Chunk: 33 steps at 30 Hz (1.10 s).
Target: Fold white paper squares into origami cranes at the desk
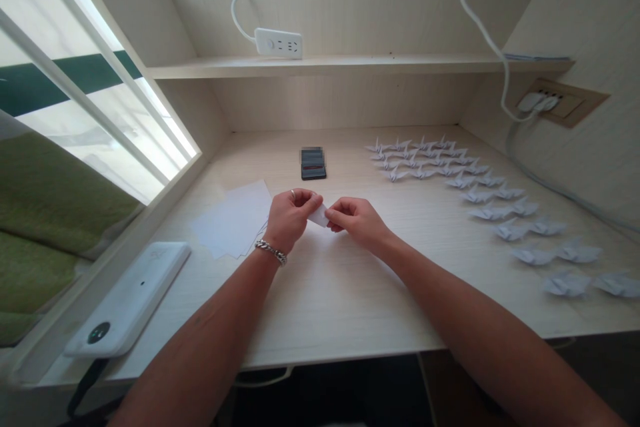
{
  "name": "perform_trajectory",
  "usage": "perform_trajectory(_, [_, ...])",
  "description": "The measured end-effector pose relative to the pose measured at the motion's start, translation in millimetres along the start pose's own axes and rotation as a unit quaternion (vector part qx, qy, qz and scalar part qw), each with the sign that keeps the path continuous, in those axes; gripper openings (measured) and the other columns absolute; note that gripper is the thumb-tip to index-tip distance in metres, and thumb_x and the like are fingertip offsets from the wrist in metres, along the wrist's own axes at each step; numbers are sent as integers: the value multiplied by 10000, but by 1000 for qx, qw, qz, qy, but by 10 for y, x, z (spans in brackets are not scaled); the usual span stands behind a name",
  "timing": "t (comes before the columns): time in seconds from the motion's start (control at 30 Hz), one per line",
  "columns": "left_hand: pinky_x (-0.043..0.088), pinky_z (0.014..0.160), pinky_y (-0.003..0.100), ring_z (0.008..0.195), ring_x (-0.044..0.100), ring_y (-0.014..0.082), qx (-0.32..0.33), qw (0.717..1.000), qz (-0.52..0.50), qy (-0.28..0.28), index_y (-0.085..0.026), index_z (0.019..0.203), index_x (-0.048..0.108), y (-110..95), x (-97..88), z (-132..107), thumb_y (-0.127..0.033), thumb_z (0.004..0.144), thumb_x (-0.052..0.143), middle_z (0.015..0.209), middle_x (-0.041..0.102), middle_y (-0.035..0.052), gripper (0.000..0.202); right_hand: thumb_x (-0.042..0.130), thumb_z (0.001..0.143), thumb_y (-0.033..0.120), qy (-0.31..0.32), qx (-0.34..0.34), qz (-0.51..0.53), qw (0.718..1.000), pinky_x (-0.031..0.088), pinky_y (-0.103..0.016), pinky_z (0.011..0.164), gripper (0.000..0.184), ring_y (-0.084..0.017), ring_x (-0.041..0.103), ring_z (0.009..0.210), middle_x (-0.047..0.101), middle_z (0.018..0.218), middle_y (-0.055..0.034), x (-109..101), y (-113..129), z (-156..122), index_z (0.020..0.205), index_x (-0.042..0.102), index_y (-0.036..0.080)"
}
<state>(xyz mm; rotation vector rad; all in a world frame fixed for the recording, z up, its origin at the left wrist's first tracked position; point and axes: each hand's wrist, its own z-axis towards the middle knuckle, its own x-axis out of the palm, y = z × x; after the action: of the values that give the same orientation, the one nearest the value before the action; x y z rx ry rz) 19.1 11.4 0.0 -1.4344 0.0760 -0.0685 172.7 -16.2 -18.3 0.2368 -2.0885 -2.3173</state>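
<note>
A small folded piece of white paper (318, 215) is pinched between my left hand (291, 217) and my right hand (357, 220), above the middle of the pale wooden desk (340, 307). Its ends are partly hidden by my fingers. A loose stack of white paper sheets (233, 219) lies just left of my left hand. Several white origami cranes (450, 173) stand in rows to the right of my right hand. A chain bracelet (271, 252) circles my left wrist.
A dark phone (313, 163) lies on the desk beyond my hands. A white power strip (278, 43) sits on the shelf above, and its cable runs behind. Plugs fill a wall socket (545, 103) at right. A white flat device (127, 300) rests on the left ledge beside a window.
</note>
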Motion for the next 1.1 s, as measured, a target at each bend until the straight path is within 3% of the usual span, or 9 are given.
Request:
perform_trajectory(0.4, [439, 566, 260, 554, 548, 119, 1, 1000, -2, -9, -124, 641, 671, -2, 5, 4, -329, 617, 779, 604, 632, 17, 233, 638, 768, 327, -2, -7, -21, 1000, 477, -267, 588, 200, -128, 587, 564, 654, 617, -29, -8, 26, -11, 667, 605, 158])
perform_trajectory(0.7, [453, 591, 278, 571, 561, 135, -8, 999, -26, -29, -130, 656, 672, 19, -76, 53, -344, 583, 799, 608, 633, 17, 259, 619, 748, 283, 36, 55, 9, 998, 489, -257, 598, 139, -123, 596, 585, 660, 651, -29, -45, 62, -22, 698, 624, 153])
perform_trajectory(0.9, [419, 572, 258, 559, 536, 121, -5, 1000, 23, 20, -129, 624, 678, 23, 13, -16, -344, 608, 786, 590, 624, 14, 241, 616, 770, 349, 0, -1, -28, 1000, 455, -257, 557, 186, -131, 571, 587, 615, 641, -5, -41, 28, -18, 722, 605, 169])
perform_trajectory(1.1, [425, 565, 264, 563, 540, 122, -56, 996, -47, 50, -121, 649, 696, 27, 17, -7, -376, 605, 796, 611, 633, 31, 278, 618, 758, 305, -24, -47, -45, 998, 427, -259, 567, 156, -130, 540, 581, 587, 605, 7, -34, -3, -9, 684, 602, 169])
